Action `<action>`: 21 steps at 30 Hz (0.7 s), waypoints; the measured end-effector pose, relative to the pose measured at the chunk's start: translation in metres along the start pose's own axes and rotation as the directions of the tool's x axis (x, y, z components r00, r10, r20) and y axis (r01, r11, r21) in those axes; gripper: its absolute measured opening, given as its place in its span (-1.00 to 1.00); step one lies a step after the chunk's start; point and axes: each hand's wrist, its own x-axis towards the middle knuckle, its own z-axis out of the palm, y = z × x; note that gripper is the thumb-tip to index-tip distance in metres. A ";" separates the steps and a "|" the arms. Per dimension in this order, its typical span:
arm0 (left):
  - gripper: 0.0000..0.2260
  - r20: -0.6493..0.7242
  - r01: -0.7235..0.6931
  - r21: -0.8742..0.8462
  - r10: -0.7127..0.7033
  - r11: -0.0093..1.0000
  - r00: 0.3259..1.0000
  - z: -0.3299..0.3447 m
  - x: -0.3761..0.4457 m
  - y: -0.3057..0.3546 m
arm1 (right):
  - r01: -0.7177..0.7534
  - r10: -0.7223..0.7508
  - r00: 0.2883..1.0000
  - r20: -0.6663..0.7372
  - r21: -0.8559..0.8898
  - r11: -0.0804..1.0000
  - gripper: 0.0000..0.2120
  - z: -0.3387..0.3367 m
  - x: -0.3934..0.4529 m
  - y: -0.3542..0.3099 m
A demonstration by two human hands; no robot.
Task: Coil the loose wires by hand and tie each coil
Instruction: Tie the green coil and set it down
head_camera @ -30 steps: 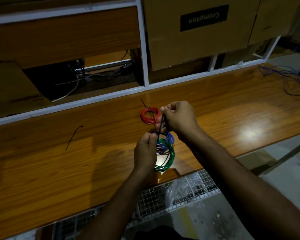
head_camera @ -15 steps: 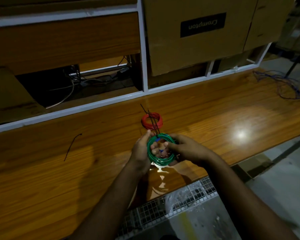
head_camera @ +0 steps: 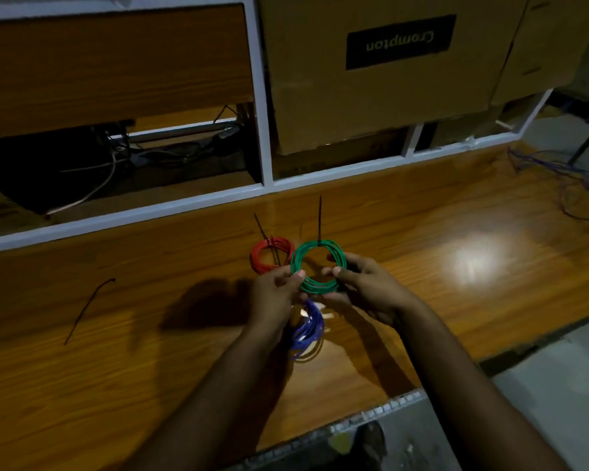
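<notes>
Both hands are raised over the glossy orange-brown wooden bench top [head_camera: 456, 334], sharing one coil. The left hand [head_camera: 272, 290] pinches the near-left rim of the round coil of green insulated wire [head_camera: 318, 265], thumb on top. The right hand [head_camera: 364, 287] grips the near-right rim, fingers curled under it and thumb inside the ring. A thin black tie [head_camera: 319, 219] is cinched at the coil's far edge; its tail stands straight up.

Just left of the green coil, the smaller coil of red wire [head_camera: 267, 254] lies on the bench, bound with its own black tie [head_camera: 264, 229], tail slanting up and to the left. Whether the two coils touch cannot be told. Below the hands lies a blurred coil of blue-purple wire [head_camera: 308, 329], partly hidden by the left wrist.

A loose black tie strip [head_camera: 89, 309] lies well to the left. A tangle of loose purple wire [head_camera: 572, 185] sits at the far right. An upside-down "Crompton" cardboard box [head_camera: 388, 79] stands behind the white frame rail [head_camera: 143, 212].
</notes>
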 end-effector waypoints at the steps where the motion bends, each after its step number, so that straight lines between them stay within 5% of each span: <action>1: -0.90 -0.054 0.004 0.008 -0.004 1.000 0.999 0.010 0.009 0.001 | 0.009 -0.009 1.000 -0.010 -0.041 0.999 -0.75 -0.009 0.010 -0.004; 8: -0.86 -0.274 0.034 0.206 0.024 0.978 0.961 0.068 0.066 0.002 | -0.069 -0.029 0.972 -0.233 -0.402 0.913 -0.82 -0.059 0.083 -0.033; 14: -0.77 -0.269 0.140 0.559 0.019 0.818 0.963 0.085 0.074 -0.001 | 0.025 -0.262 0.948 -0.179 -0.782 0.622 -0.87 -0.082 0.121 -0.018; 18: -0.73 -0.220 0.159 0.710 0.002 0.686 0.975 0.086 0.070 0.000 | 0.091 -0.343 0.927 -0.152 -0.797 0.597 -0.93 -0.093 0.129 -0.004; 21: -0.76 -0.204 0.103 0.737 0.075 0.668 0.976 0.079 0.058 0.005 | 0.120 -0.419 0.889 -0.184 -0.790 0.602 -0.75 -0.093 0.120 0.004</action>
